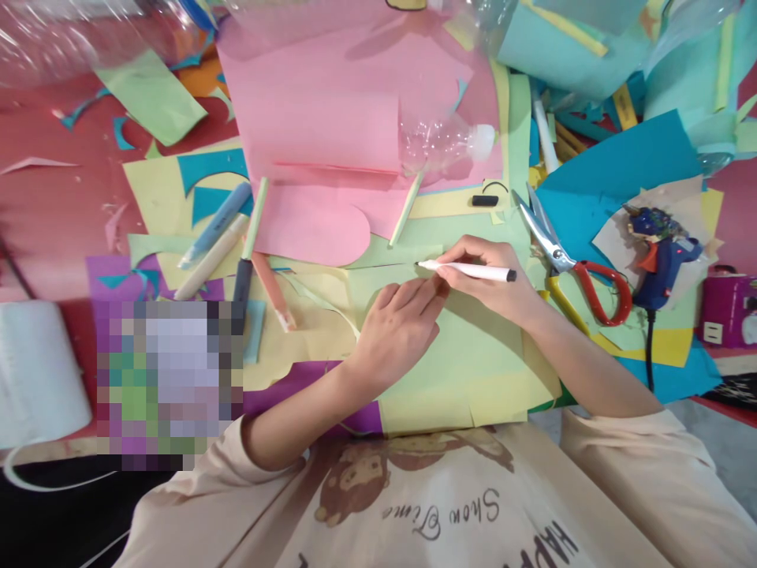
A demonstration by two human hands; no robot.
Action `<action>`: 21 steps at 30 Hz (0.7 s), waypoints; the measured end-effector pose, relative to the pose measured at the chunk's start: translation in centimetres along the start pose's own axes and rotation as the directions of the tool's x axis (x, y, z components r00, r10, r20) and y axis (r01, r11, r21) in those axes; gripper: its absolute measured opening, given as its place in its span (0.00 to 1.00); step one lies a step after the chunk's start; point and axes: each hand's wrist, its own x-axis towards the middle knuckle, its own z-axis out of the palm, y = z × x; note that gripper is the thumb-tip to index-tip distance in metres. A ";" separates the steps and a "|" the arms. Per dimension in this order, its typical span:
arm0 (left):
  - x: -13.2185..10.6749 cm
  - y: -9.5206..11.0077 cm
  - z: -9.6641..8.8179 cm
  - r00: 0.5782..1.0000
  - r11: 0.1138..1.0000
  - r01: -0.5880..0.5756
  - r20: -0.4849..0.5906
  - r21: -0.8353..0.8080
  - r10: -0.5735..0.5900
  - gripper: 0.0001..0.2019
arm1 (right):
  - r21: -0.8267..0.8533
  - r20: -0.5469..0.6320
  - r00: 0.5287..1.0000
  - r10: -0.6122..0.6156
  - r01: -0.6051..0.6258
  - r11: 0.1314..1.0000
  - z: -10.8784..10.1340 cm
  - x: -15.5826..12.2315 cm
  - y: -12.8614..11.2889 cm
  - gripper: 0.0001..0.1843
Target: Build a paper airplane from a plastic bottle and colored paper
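Observation:
My right hand (490,276) grips a white marker (473,270) with a black end, its dark tip low over the far edge of a pale green paper sheet (473,347). My left hand (402,327) lies on that sheet with fingers stretched out, their tips close to my right hand and below the marker's tip. It holds nothing that I can see. Just beyond lies a pink cutout (313,229) with a rounded end. A small black marker cap (485,200) rests on a yellow strip past my right hand.
Red-handled scissors (559,252) lie open at the right, near a blue glue gun (662,272) with a black cord. A plastic bottle (438,142) wrapped in pink paper (331,130) lies ahead. Markers (216,225) and paper scraps cover the left. A white roll (41,371) stands far left.

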 end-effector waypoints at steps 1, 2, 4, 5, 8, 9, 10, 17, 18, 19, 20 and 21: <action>0.0 0.0 0.0 1.000 1.000 0.000 0.001 0.000 0.000 0.18 | -0.001 0.004 1.000 0.001 -0.001 1.000 0.0 0.0 -0.1 0.10; 0.0 0.0 0.0 1.000 1.000 -0.001 0.002 0.000 0.001 0.18 | -0.003 0.007 1.000 0.001 -0.001 1.000 0.0 0.0 -0.1 0.10; 0.0 0.0 0.0 1.000 1.000 -0.003 -0.001 0.000 0.003 0.18 | -0.012 0.011 1.000 0.000 0.000 1.000 0.0 0.0 -0.2 0.10; 0.0 0.0 0.0 1.000 1.000 -0.005 -0.003 0.000 0.005 0.18 | -0.016 0.011 1.000 -0.001 0.002 1.000 0.0 0.1 -0.2 0.10; 0.0 0.0 0.0 1.000 1.000 -0.006 -0.007 0.001 0.006 0.18 | -0.026 0.005 1.000 0.001 -0.001 1.000 0.0 0.1 -0.2 0.09; 0.0 0.0 0.0 1.000 1.000 -0.006 -0.006 0.000 0.006 0.18 | -0.024 0.001 1.000 0.002 -0.002 1.000 0.1 0.1 -0.2 0.09; 0.0 0.0 -0.1 1.000 1.000 -0.005 -0.004 -0.001 0.005 0.18 | -0.022 -0.004 1.000 0.004 -0.004 1.000 0.1 0.1 -0.2 0.09; 0.0 0.0 -0.2 0.999 0.999 0.008 0.034 -0.032 -0.007 0.19 | -0.006 -0.059 0.998 -0.001 0.001 1.000 0.1 0.0 0.0 0.09; 0.0 0.0 -0.2 0.999 0.999 0.008 0.035 -0.034 -0.007 0.19 | -0.005 -0.065 0.998 -0.003 0.002 1.000 0.1 0.0 0.0 0.09; 0.0 0.0 -0.2 0.999 0.999 0.009 0.036 -0.033 -0.008 0.19 | -0.006 -0.073 0.997 -0.005 0.005 1.000 0.0 0.0 0.1 0.09; 0.0 0.0 -0.2 0.999 0.999 0.010 0.035 -0.032 -0.009 0.18 | -0.009 -0.081 0.997 -0.009 0.008 1.000 0.0 0.0 0.1 0.09; 0.0 0.0 -0.2 0.999 0.999 0.010 0.033 -0.031 -0.009 0.18 | -0.011 -0.089 0.996 -0.012 0.011 1.000 0.0 0.1 0.1 0.09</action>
